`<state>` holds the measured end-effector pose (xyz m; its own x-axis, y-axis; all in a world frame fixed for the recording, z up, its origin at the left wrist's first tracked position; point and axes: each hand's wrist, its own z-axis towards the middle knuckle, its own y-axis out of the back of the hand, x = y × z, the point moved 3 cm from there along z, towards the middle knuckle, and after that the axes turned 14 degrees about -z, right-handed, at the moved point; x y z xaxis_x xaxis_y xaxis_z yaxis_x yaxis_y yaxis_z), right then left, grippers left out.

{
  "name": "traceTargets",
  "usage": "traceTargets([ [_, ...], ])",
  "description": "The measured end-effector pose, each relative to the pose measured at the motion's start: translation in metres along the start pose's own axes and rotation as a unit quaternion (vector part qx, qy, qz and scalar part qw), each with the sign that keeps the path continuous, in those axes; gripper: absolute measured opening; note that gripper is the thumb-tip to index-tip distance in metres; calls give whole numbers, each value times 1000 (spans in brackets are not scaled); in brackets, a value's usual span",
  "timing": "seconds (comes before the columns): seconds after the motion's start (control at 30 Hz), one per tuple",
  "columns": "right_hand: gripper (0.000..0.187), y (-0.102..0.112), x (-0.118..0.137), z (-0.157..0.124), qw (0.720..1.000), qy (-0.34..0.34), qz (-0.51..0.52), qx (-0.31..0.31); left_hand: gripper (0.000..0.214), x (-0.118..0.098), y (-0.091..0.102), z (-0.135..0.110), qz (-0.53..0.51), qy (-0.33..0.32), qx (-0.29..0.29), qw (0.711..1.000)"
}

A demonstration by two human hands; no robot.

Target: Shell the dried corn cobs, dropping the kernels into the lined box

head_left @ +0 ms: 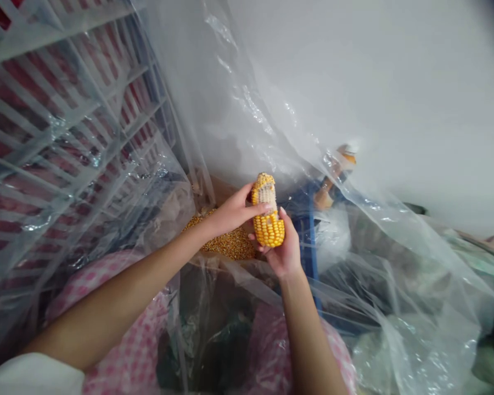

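A yellow corn cob [268,222] stands upright between both hands, with a bare white patch near its top where kernels are gone. My left hand [230,211] pinches the cob's upper part, thumb across the bare patch. My right hand [283,249] wraps the lower part from beneath. Just below and behind the hands lies a pile of loose corn kernels [226,241] in an open bag.
Clear plastic sheeting [247,109] drapes all around. A slatted plastic crate [57,120] stands at the left. Pink checked cloth [123,351] lies under my arms. A blue frame [308,230] and an orange-capped bottle [337,170] sit behind the plastic at right.
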<state>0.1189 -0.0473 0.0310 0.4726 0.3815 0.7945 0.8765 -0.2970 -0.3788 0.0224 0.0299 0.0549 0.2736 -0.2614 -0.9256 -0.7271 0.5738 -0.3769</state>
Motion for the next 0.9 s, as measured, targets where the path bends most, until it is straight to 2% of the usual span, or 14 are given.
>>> traceTargets([
  [0.07, 40, 2, 0, 0, 995, 47, -72, -53, 47, 0, 6, 1, 47, -7, -39, 998],
  [0.17, 47, 1, -3, -1, 984, 76, -142, -77, 44, 3, 12, 3, 67, 9, -71, 995],
  [0.3, 41, -2, -3, -3, 994, 48, -93, -36, 38, 8, 11, 6, -45, 31, -54, 997],
  [0.43, 40, -6, 1, -7, 998, 30, -57, 20, 40, 12, 7, 8, -179, 51, -30, 982],
  [0.6, 43, -6, -1, -8, 990, 39, -133, -22, 36, 9, 5, 6, -202, 23, -51, 978],
  [0.7, 40, -5, -4, -5, 968, 83, -219, -87, 35, 13, 1, 3, -192, 16, -78, 978],
  [0.8, 37, -6, -8, -3, 948, 121, -264, -131, 44, 28, -7, -2, -229, 55, -116, 965],
  [0.87, 37, -7, -9, -3, 916, 153, -332, -165, 51, 40, -12, -7, -269, 84, -152, 947],
  [0.9, 37, -7, -8, -4, 887, 168, -389, -185, 53, 45, -14, -8, -284, 90, -174, 939],
])
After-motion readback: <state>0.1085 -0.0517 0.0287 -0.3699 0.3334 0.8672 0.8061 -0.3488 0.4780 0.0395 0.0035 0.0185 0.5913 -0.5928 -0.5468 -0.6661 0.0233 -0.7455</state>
